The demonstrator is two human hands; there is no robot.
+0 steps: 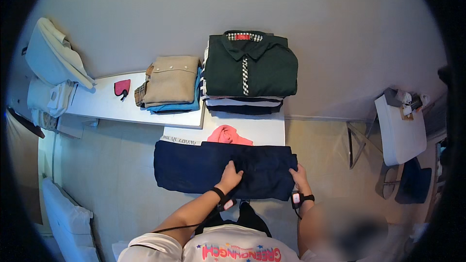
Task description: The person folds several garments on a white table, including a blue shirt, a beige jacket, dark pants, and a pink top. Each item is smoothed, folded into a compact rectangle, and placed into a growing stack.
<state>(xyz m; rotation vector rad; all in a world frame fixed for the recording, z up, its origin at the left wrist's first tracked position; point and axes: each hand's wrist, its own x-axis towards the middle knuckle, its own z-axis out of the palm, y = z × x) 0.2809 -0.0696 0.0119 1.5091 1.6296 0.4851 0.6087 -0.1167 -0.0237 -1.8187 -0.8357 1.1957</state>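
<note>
A dark navy folded garment (189, 169) lies crosswise over the near end of the white table (269, 131). My left hand (230, 176) rests on its middle, fingers pointing away from me, thumb apart; whether it pinches the cloth cannot be told. My right hand (299, 177) grips the garment's right edge, with some fingers hidden by the cloth. Just beyond the garment sits a crumpled coral-pink cloth (227, 135). To its left, a light strip with printed writing (182, 140) shows from under the navy cloth. Both wrists wear black straps with small devices.
A dark green collared shirt (225, 69) tops a folded stack at the back. Left of it, a beige knit garment (173, 80) tops another stack, near a small pink and black item (122, 88). White cloths (60, 54) are at far left; a white side table (400, 131) stands at right.
</note>
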